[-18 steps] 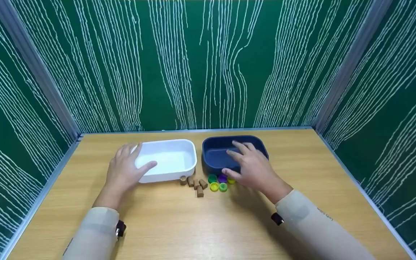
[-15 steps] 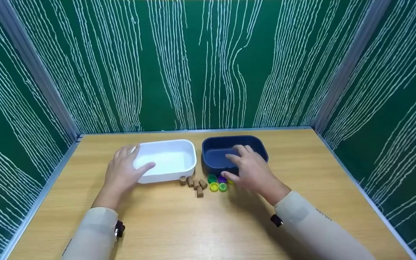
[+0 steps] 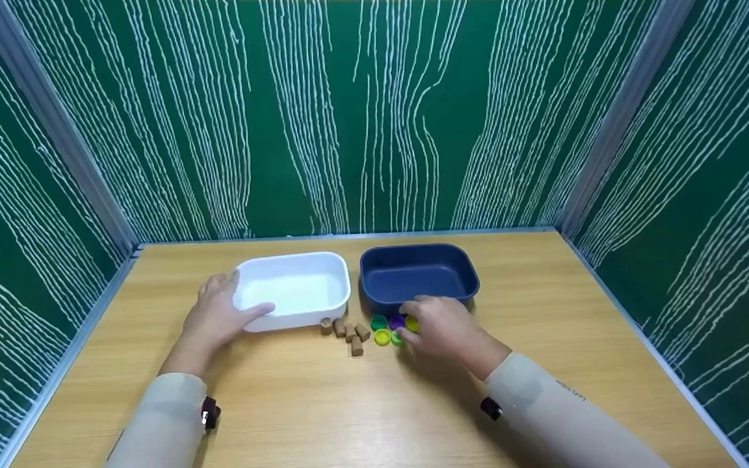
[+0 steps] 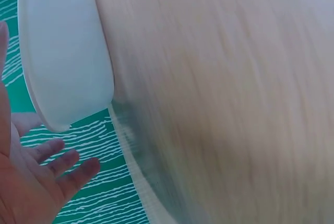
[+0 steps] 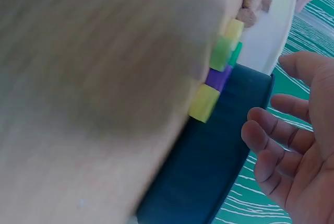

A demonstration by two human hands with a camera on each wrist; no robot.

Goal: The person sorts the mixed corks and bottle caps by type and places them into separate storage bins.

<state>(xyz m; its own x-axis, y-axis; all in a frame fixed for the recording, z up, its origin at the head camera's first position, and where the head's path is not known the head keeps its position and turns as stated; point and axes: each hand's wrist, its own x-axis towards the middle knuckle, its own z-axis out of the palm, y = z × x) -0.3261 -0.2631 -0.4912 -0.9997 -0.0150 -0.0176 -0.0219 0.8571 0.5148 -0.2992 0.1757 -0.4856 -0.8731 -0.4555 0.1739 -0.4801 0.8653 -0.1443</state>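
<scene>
Walls [image 3: 465,97]: green, white wavy lines | Corner posts [image 3: 621,120]: grey | Tabletop [image 3: 348,403]: light wood grain, soft glare

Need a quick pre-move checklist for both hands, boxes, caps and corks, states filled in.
1. Left hand at the white box's left end, thumb over the rim: ok.
2. Left-hand hold firm: cannot tell.
3. Right hand over the caps: ok.
4. Cap between the right hand's fingers: not ok, none there in the right wrist view.
5. Caps on the table, in front of the navy box: ok.
6. Corks grouped apart from the caps: ok.
</scene>
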